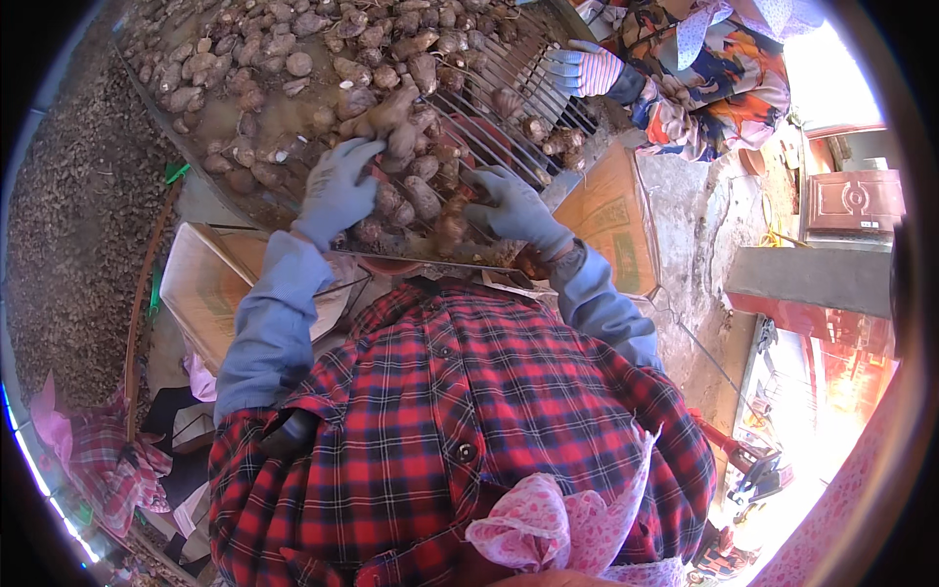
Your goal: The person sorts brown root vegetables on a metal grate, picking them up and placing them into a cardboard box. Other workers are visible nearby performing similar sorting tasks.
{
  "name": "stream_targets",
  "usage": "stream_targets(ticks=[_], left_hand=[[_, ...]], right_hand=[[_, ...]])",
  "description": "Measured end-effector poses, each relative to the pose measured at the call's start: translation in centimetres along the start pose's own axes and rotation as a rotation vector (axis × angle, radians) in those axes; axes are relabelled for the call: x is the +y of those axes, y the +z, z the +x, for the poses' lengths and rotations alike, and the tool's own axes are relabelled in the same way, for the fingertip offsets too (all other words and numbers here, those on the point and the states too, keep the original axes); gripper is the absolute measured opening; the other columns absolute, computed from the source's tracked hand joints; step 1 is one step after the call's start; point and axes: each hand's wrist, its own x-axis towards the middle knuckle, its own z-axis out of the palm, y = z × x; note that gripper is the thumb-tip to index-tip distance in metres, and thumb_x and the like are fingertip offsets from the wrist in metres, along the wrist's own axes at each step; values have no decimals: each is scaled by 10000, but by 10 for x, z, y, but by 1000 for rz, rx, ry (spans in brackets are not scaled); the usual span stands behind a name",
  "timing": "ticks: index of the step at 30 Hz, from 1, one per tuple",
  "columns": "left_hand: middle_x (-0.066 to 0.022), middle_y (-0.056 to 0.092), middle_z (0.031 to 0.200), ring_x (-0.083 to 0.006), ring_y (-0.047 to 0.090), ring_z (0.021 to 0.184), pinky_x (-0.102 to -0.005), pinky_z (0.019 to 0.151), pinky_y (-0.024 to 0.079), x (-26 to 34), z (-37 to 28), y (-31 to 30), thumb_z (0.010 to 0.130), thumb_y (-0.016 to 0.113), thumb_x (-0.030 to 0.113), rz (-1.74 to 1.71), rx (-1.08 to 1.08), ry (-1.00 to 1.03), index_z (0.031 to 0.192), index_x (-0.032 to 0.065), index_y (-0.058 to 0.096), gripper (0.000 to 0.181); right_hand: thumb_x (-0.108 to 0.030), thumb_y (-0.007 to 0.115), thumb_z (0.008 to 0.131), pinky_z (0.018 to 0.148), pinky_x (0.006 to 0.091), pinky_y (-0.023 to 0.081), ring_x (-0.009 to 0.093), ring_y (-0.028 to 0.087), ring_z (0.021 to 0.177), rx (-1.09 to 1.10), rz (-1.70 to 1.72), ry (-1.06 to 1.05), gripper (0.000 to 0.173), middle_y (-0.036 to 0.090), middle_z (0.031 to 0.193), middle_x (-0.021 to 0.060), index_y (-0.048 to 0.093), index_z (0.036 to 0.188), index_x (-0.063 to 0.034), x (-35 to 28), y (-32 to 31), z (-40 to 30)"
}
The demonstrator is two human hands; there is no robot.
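Observation:
Brown taro corms [359,44] cover a muddy sorting table, and a metal bar grate [513,95] forms its right part. My left hand [339,187], in a pale grey glove, is at the lower edge of the heap with its fingers against a blurred corm [400,143]; whether it grips that corm is unclear. To its right, my right hand [513,205], gloved alike, has its thumb and fingers around a reddish-brown corm [451,224]. Several loose corms [422,197] lie between the two hands. Beneath the grate, a reddish tub [477,139] shows partly.
Cardboard boxes stand below the table at left [202,275] and right [612,220]. Across the grate is a co-worker's striped gloved hand [583,70]. A large pile of small brown lumps [73,220] lies far left, near another person's plaid sleeve [114,469].

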Motion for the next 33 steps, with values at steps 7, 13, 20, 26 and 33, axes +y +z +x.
stream_targets(ticks=[7,13,20,26,33], left_hand=[[-129,732,1236,-241,695,1104,-353,965,545,-21,-44,-28,957,696,92,-215,195,-206,1258,34,739,309],[-123,739,1183,-179,705,978,-318,860,562,3,-43,-13,988,686,75,-454,337,-194,1221,26,754,248],[-97,759,1118,-149,690,930,-299,810,545,4,-45,-20,1004,679,61,-443,419,-289,1203,31,770,221],[-52,741,1097,-46,603,797,-234,709,501,50,-30,-24,1051,647,85,-674,343,-297,1240,20,749,225],[9,695,981,-42,595,812,-223,708,499,109,-16,6,1096,619,166,-1155,-134,-296,1339,-17,675,309]], right_hand=[[-206,705,965,945,430,566,359,697,1123,99,111,66,405,705,1203,208,677,1336,-46,1,-8,-38],[-73,617,1023,966,319,537,184,689,1135,106,640,240,399,722,1253,77,629,1420,-36,26,-10,-59],[-215,706,995,977,325,548,200,696,1159,54,557,369,515,722,1284,108,589,1468,-47,17,-16,-79],[-167,785,901,1035,325,514,179,641,1210,44,389,223,566,696,1338,123,625,1410,21,5,-8,-69],[-209,587,1030,974,251,493,136,643,1139,-100,1034,163,472,690,1284,82,617,1424,50,-1,-18,-60]])
